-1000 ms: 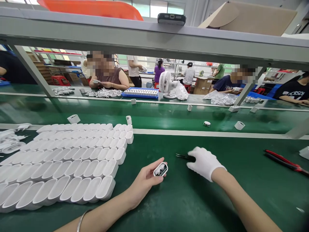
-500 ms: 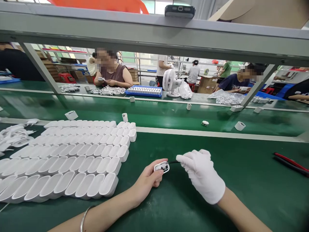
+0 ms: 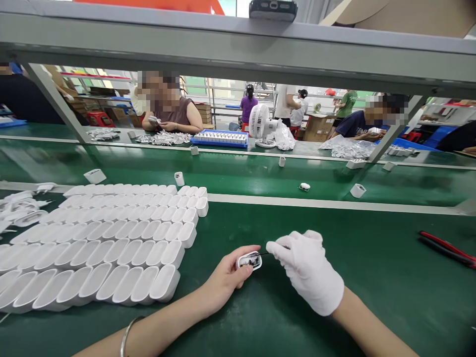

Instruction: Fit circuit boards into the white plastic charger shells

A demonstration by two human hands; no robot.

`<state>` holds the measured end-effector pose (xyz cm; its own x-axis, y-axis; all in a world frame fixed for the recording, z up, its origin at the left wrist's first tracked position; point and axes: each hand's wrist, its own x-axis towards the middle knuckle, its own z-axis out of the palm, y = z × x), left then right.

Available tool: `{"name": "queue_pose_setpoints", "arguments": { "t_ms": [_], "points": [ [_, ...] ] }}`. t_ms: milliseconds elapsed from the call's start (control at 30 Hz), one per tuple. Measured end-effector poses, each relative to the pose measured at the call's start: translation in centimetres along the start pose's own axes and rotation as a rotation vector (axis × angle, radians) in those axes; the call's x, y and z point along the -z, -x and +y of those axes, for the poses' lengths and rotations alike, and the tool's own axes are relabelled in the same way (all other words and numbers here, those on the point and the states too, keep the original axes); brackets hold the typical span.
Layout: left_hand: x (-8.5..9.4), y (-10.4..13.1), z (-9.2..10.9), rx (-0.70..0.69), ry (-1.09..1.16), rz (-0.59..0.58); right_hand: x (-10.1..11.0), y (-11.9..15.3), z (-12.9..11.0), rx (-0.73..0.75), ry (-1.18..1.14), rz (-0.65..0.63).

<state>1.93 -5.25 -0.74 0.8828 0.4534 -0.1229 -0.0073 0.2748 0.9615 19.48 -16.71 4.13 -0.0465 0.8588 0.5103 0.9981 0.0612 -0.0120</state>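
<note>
My bare left hand (image 3: pixel 226 275) is closed around a small white oval plastic housing (image 3: pixel 256 265). Its open end faces up and shows electronic parts inside. My right hand (image 3: pixel 307 272), in a white glove, pinches a thin dark tool (image 3: pixel 263 254), perhaps tweezers. The tool's tip reaches into the housing's opening; the rest of it is hidden by the gloved fingers. To the left, several rows of white oval housings (image 3: pixel 126 253) stand on the green table (image 3: pixel 230 317) with their openings up.
Red-and-black-handled pliers (image 3: pixel 446 248) lie at the right. Loose white plug parts (image 3: pixel 22 208) are heaped at far left. Beyond a pale strip, a green conveyor belt (image 3: pixel 238 173) carries scattered white pieces. A metal shelf beam (image 3: pixel 230 47) crosses above; co-workers sit across the belt.
The tool's tip has gone further into the housing as my right hand moved slightly left. Pieces on the belt have shifted left, and the view has moved a little.
</note>
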Motion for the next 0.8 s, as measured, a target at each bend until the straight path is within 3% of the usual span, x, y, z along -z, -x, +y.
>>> {"name": "queue_pose_setpoints", "arguments": {
  "t_ms": [433,633,800],
  "points": [
    [-0.6,0.1,0.7,0.04,0.086,0.035,0.4,0.0,0.3,-0.042,-0.029,0.038],
    [-0.3,0.1,0.4,0.006,-0.027,-0.003,-0.5,0.2,-0.2,-0.018,-0.027,-0.013],
    [-0.3,0.1,0.5,0.009,-0.054,0.01,0.6,0.0,0.3,0.0,0.033,-0.043]
  ]
}}
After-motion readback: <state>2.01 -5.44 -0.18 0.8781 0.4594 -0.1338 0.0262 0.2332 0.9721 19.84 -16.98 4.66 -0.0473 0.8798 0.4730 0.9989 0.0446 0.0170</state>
